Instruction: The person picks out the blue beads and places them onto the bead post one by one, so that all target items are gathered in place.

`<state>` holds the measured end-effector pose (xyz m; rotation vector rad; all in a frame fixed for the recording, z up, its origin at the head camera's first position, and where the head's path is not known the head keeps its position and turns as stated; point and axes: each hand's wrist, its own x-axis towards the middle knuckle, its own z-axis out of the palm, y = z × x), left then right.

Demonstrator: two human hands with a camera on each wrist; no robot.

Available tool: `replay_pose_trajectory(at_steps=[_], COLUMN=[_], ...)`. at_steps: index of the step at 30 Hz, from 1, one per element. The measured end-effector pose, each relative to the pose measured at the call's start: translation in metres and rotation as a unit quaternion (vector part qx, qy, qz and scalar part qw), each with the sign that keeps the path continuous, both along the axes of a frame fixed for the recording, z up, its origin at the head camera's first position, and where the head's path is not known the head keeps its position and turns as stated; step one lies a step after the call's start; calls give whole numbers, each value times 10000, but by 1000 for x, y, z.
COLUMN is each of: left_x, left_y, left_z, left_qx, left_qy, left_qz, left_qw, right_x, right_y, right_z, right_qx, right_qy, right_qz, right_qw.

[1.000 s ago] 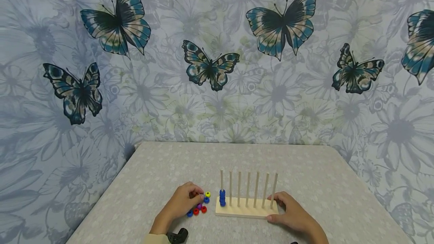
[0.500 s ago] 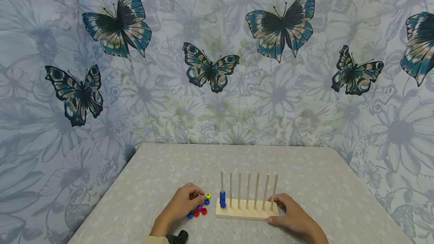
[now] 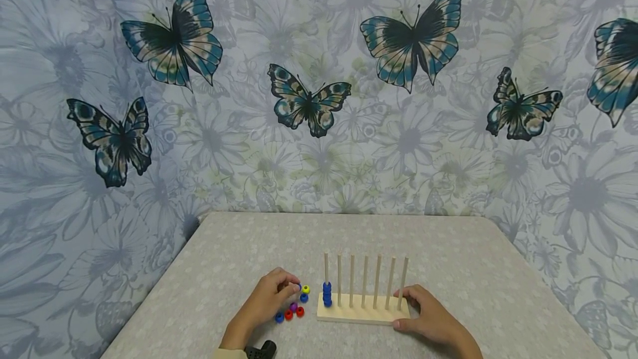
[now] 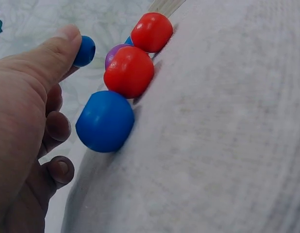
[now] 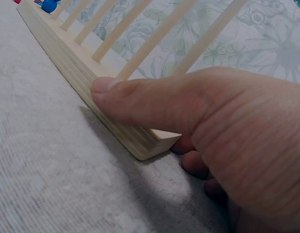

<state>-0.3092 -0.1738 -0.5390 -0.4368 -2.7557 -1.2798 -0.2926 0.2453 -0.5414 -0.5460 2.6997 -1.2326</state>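
Near the pegboard [image 3: 362, 313] the right hand [image 3: 426, 310] apparently grips, the left hand [image 3: 269, 296] pinches a blue bead [image 4: 86, 51].

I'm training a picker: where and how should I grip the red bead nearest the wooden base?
Probably pinch the red bead by its rounded near and far sides, from above and the right: the purple bead and other red bead lie to its left; the wooden base stands apart.

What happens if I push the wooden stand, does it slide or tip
The stand would probably slide, not tip: its base is long, low and flat. It looks stiff, being wood with straight pegs. Its stacked blue beads should stay on, threaded on a peg.
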Motion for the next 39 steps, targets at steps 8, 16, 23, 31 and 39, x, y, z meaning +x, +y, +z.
replay_pose_trajectory(at_steps=[8, 16, 23, 31, 39], left_x=[2, 3, 6, 9, 9], left_y=[4, 9, 12, 13, 14], left_z=[7, 16, 20, 24, 28], left_qx=[-1, 103, 393, 543, 481], left_qy=[163, 281, 435, 477, 677], left_qz=[193, 283, 325, 432, 653], left_qw=[9997, 9992, 9978, 9964, 9944], right_x=[1, 2, 1, 0, 0], right_y=[0, -1, 0, -1, -1], right_z=[1, 2, 0, 0, 1], right_qx=[-53, -35, -18, 7, 71], right_qy=[3, 19, 49, 55, 32], right_qz=[-5, -25, -18, -46, -98], right_qw=[10000, 10000, 10000, 10000, 9999])
